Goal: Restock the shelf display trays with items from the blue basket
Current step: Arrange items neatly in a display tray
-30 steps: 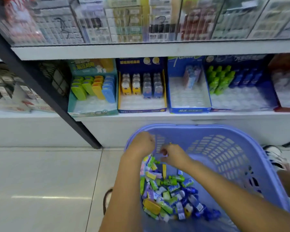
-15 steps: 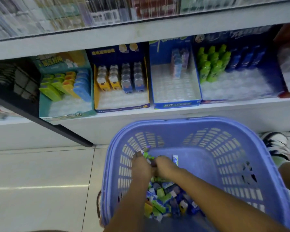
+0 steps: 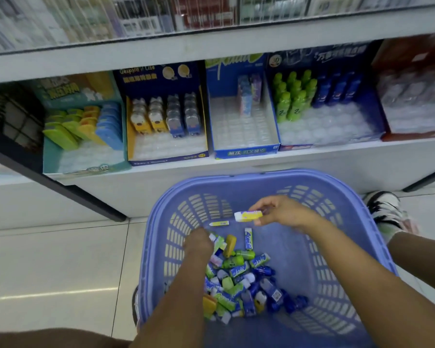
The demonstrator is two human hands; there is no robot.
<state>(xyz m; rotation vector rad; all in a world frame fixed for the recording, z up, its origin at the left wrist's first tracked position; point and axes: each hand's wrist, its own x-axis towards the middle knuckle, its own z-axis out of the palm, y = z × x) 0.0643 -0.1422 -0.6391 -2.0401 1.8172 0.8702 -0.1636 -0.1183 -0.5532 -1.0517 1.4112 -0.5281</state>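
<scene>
Right hand (image 3: 284, 213) has raised a boxy yellow-white packet (image 3: 248, 215) above the slatted basket (image 3: 249, 175).

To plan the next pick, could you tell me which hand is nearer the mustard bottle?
Left. The left hand sits just beside the bottle; the right hand is farther up-right, holding an eraser.

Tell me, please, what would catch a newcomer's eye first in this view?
The big blue basket fills the lower middle, a bright heap of small items on its floor. Above it, the right hand pinches a yellow-and-white item, while the left hand reaches into the heap. Behind, half-empty display trays line the shelf.
</scene>
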